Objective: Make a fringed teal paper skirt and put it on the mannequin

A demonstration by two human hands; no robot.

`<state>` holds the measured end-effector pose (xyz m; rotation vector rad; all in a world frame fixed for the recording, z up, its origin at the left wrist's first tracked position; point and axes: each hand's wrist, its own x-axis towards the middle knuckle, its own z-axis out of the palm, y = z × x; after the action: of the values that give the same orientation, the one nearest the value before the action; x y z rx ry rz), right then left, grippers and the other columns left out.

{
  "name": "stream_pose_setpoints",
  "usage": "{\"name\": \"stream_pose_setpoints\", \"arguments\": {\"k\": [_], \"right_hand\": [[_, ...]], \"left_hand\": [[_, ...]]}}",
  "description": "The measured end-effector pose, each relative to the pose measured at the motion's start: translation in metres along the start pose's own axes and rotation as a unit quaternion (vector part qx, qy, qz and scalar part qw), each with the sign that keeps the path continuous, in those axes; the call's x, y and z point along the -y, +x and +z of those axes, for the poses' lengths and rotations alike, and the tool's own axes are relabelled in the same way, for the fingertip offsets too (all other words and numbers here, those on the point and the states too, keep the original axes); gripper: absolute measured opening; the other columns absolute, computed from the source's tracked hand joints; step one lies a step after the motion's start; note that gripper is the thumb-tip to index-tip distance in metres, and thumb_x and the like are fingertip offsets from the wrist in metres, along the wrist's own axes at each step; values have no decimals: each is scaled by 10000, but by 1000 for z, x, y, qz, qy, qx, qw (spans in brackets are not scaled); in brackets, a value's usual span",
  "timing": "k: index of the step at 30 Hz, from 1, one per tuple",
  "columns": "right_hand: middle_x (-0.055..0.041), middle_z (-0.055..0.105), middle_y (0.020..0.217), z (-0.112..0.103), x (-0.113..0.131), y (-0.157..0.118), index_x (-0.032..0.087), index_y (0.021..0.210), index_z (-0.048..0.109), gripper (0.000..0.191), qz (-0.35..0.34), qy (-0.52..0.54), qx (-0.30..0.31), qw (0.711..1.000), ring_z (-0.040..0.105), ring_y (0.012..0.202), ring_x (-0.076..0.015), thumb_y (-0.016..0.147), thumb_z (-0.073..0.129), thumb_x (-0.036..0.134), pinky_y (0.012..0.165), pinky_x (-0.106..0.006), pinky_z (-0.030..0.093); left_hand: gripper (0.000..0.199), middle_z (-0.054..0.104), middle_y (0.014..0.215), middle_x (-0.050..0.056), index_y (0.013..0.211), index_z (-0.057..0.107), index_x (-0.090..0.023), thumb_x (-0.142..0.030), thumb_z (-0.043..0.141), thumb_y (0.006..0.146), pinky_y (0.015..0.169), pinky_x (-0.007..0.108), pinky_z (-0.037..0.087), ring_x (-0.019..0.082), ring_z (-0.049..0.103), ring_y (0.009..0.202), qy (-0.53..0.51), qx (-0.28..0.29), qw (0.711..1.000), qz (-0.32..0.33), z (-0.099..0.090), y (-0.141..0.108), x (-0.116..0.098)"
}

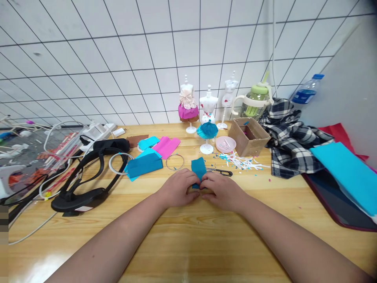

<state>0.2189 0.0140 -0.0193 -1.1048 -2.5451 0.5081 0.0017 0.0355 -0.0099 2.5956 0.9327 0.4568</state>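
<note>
A small strip of teal crepe paper lies between my hands near the middle of the wooden table. My left hand pinches its left side, fingers bent and thumb close beneath. From the other side, my right hand grips the strip's lower right edge with fingers and thumb together. The fingers hide the strip's lower part. Just beyond my right hand lies a black-handled tool, perhaps scissors, partly covered. Behind stands a white mini dress form with a ruffled teal skirt around its lower part.
Two more dress forms stand at the wall, one in a pink outfit. A pink dish, paper scraps and a cardboard box are to the right. Folded crepe paper, a wire ring and a black headset lie left.
</note>
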Motion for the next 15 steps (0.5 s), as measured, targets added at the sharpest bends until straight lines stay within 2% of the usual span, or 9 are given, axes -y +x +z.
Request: {"name": "stream_pose_setpoints", "arguments": {"k": [4,8,15], "right_hand": [[-43,645,994,2,-1,1,203,973,658,118,38,-20,-20,999,593,961,-196,868,614,233,825,-309,457],[-31,664,1014,6,2,3,224,1053,653,177,68,-40,-18,997,610,959,-190,916,561,289,789,-294,451],[-31,675,978,5,7,8,237,974,692,209,97,-83,28,991,626,932,-167,959,495,304,745,-264,427]], "left_hand": [[180,684,975,35,951,656,-210,-328,667,815,804,326,427,205,596,919,20,10,1000,-10,5,1,4],[181,687,973,38,937,686,-218,-373,636,859,793,313,437,187,608,899,26,5,1000,-6,7,1,8],[147,693,931,43,900,722,-229,-273,582,892,793,329,435,191,598,883,91,-2,996,12,7,2,3]]}}
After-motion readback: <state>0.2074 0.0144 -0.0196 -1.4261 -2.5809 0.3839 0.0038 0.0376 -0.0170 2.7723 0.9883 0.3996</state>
